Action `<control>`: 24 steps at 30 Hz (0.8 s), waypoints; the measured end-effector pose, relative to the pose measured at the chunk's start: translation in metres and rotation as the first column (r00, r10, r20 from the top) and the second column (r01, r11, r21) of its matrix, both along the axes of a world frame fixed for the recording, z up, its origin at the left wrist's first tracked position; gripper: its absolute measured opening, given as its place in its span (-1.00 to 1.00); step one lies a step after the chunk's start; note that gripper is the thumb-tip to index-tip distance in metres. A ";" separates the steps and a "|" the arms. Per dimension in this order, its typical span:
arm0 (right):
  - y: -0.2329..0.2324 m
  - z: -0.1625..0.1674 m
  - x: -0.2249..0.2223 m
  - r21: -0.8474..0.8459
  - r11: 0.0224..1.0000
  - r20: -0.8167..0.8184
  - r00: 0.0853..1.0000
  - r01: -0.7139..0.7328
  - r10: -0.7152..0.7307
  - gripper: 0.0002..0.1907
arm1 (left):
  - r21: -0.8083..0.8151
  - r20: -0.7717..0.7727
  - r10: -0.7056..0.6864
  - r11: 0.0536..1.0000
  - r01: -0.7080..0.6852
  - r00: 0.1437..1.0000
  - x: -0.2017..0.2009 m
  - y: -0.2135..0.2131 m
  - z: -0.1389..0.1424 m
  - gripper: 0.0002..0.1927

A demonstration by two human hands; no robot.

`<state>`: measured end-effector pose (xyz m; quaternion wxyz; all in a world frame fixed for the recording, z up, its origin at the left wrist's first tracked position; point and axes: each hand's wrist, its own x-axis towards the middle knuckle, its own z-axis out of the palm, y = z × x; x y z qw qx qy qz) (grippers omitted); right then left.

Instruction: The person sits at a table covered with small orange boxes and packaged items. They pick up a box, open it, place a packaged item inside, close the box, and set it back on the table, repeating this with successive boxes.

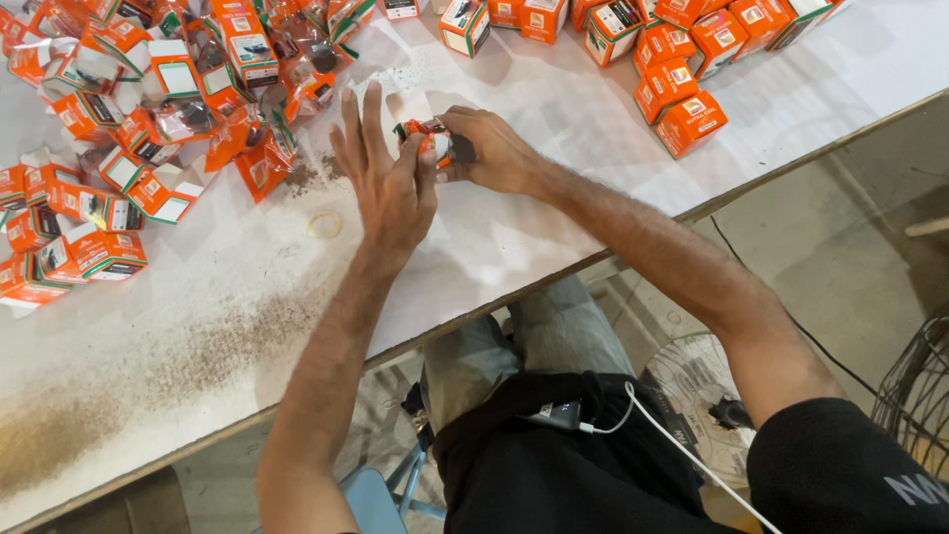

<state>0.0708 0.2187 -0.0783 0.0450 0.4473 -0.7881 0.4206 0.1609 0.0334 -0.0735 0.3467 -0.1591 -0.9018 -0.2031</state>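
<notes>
My right hand [491,150] grips a small orange-and-white carton [429,136] with a dark part showing at its end, just above the white table [554,109]. My left hand [388,176] is spread flat, fingers straight and apart, with its thumb side pressed against the carton's left end. Both hands meet over the middle of the table. The carton is mostly hidden between the two hands.
A heap of open orange cartons and flattened ones [148,109] lies at the left. Closed orange boxes [682,84] stand at the back right. A rubber band [324,224] lies near my left wrist. Brown dust streaks the near left of the table. A fan [697,391] sits on the floor.
</notes>
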 end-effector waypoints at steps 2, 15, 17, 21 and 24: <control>0.000 0.000 0.000 0.047 0.998 0.081 0.996 0.032 -0.036 -0.43 | 0.026 0.047 0.053 0.998 -0.054 0.997 -0.009 0.000 -0.003 -0.76; 0.001 0.001 0.008 -0.025 0.999 -0.029 0.999 -0.039 0.038 -0.32 | 0.676 0.456 -0.068 0.675 -0.296 0.887 -0.037 0.004 -0.010 -0.41; 0.001 0.005 0.009 -0.062 0.998 0.019 1.000 -0.019 0.020 -0.20 | 0.783 0.392 -0.253 0.597 -0.176 0.885 -0.047 0.000 -0.012 -0.64; 0.002 0.008 0.013 -0.162 0.986 0.291 0.954 -0.031 0.078 -0.27 | 0.845 0.386 -0.298 0.493 -0.206 0.873 -0.058 0.000 -0.016 -0.70; 0.000 0.005 0.014 -0.087 0.996 -0.012 1.000 -0.027 0.026 -0.36 | 0.842 0.340 -0.343 0.525 -0.121 0.876 -0.055 -0.004 -0.015 -0.71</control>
